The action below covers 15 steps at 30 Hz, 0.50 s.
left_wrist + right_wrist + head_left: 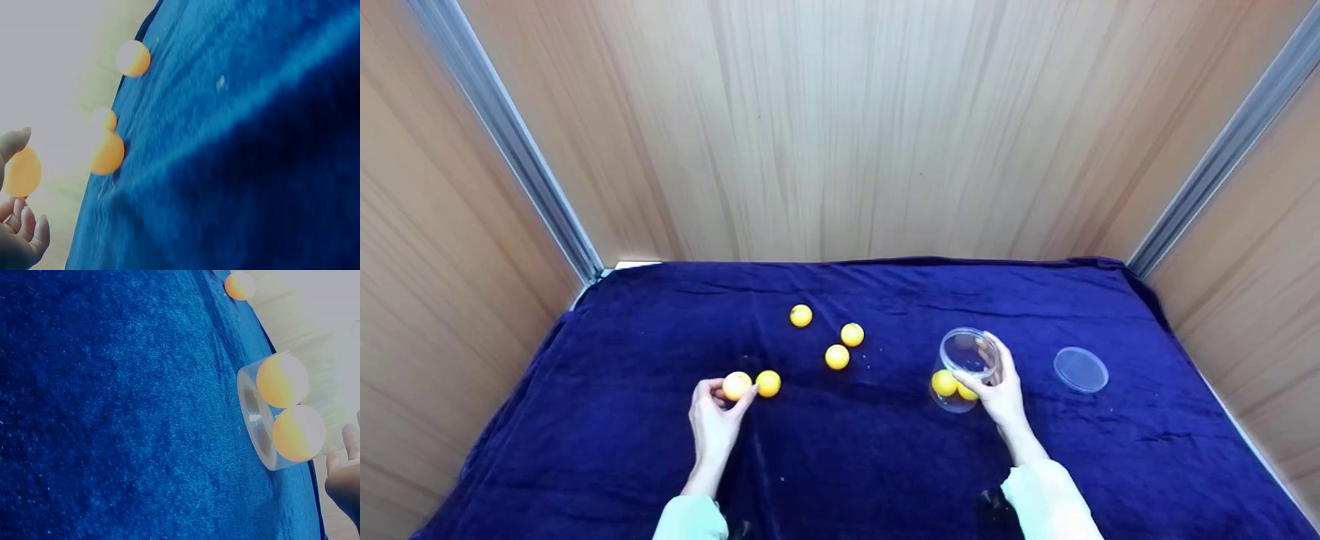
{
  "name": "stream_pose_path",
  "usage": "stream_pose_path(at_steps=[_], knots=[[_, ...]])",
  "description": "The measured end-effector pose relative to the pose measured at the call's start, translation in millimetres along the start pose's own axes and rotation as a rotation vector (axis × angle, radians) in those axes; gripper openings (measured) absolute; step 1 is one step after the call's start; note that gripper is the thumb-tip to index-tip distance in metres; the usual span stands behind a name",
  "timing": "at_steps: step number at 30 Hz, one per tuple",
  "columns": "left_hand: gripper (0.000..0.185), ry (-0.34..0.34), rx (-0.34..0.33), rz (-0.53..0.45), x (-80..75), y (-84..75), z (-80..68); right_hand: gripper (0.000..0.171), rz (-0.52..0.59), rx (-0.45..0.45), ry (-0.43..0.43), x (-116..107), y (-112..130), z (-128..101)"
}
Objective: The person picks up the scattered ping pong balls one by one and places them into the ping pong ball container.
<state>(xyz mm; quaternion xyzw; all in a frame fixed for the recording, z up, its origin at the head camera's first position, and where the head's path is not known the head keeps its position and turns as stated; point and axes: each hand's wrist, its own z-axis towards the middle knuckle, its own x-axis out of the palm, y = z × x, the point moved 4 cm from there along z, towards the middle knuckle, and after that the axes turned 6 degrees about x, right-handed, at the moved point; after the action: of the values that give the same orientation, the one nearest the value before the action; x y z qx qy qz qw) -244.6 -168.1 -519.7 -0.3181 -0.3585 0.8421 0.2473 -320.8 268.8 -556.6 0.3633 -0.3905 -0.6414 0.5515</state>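
Observation:
My left hand (715,424) pinches a yellow-orange ping-pong ball (736,385) between thumb and fingers; in the left wrist view that ball (23,172) shows at the left edge. Just right of it lies another ping-pong ball (769,383) on the cloth. On the right, my right hand (1003,391) grips a clear plastic jar (955,405) near its top, thumb and fingers around the side. The jar's open mouth faces up. Two ping-pong balls sit inside it, one (283,380) beside the other (299,432) in the right wrist view.
Three more ping-pong balls lie mid-table: one (801,316) farther back, two close together, the rear one (852,334) and the front one (837,357). A clear round lid (1081,370) lies flat right of the jar. Dark blue cloth (870,465) covers the table; wooden panels (855,135) enclose it.

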Motion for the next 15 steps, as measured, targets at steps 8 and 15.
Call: stream_pose_path(at_steps=[8,15], knots=[[0.040,0.053,-0.081,-0.080,15.0,-28.5,-0.6,0.076,0.116,0.018,0.000,7.9,26.7,-3.6],[0.040,0.029,-0.072,-0.139,32.0,-35.2,-7.2,0.079,0.051,0.026,-0.007,2.0,3.7,-1.2]])
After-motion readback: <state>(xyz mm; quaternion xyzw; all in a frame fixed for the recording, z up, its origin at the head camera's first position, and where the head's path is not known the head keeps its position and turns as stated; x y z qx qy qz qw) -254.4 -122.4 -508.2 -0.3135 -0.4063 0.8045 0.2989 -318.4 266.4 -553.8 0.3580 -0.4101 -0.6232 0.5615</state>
